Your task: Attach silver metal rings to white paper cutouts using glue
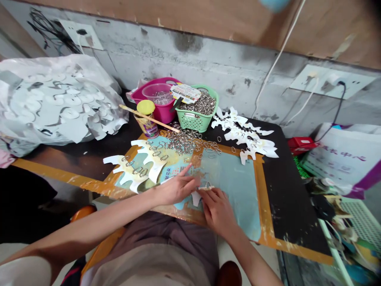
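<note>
A small metal ring (208, 185) is being pinched by the right hand (217, 210), with the fingertips closed firmly around its lower part just above the near edge of the board (235, 198), so that the ring is being held upright and in view. A white paper cut-out (195, 198) is lying against those fingers, and the ring appears to be being held at its edge, though the contact is partly hidden. The left hand (175, 188) is being held just beside the right, with its index finger stretched out over the board; whether a white paper strip (167, 179) beneath it is being grasped or merely pressed down cannot be told. Both forearms are being reached across the near side of the board, which seems to be bracing the small movements of the fingers. Other cut-outs (133, 171) with rings laid on them are being left at the board's far left corner, and more (247, 135) are lying by the far edge of the worktop (293, 190), apparently clear of the hands. Loose rings (181, 141) are being left along the board's far edge within easy reach, while a green basket (195, 119) of rings and a pink tub (157, 105) are being stored behind them, at the worktop's far edge, away from the working area.
</note>
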`<state>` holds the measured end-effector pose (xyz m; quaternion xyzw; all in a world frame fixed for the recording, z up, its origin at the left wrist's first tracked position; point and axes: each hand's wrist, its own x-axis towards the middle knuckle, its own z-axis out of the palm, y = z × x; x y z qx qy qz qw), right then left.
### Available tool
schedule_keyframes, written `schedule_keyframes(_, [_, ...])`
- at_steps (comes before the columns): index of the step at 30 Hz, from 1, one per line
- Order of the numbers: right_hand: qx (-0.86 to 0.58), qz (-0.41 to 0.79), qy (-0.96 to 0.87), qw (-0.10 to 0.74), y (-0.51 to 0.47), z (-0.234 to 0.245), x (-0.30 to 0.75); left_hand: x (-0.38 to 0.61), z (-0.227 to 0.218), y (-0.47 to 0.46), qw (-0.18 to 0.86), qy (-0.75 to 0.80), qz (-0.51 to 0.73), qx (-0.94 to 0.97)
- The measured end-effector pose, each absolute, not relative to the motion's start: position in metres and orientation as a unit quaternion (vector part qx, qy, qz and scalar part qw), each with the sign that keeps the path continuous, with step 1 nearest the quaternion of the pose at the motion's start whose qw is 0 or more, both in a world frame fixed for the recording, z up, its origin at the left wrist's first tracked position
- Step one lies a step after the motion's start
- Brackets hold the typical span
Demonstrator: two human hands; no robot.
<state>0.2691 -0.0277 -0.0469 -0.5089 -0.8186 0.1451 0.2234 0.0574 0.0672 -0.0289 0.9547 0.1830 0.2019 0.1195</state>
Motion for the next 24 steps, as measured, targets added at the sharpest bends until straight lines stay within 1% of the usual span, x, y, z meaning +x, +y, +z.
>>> schedule_keyframes(6, [-0.513, 0.145, -0.815, 0.224, -0.027, -0.047, 0.267, 0.050, -0.041, 0.051, 0.121, 0.239, 0.240, 0.933])
schedule_keyframes(11, [-0.519, 0.142, -0.816, 0.211, -0.028, -0.045, 0.265, 0.050, -0.050, 0.048, 0.055, 0.247, 0.264, 0.931])
schedule_keyframes(14, [-0.520, 0.136, -0.818, 0.204, -0.030, -0.045, 0.264, 0.049, -0.051, 0.048, 0.041, 0.243, 0.258, 0.934])
schedule_keyframes(20, [-0.540, 0.140, -0.807, 0.196, -0.026, -0.036, 0.262, 0.050, -0.040, 0.046, 0.054, 0.236, 0.222, 0.944])
schedule_keyframes(24, [-0.556, 0.139, -0.797, 0.191, -0.017, -0.029, 0.260, 0.059, -0.038, 0.051, 0.025, 0.240, 0.228, 0.943])
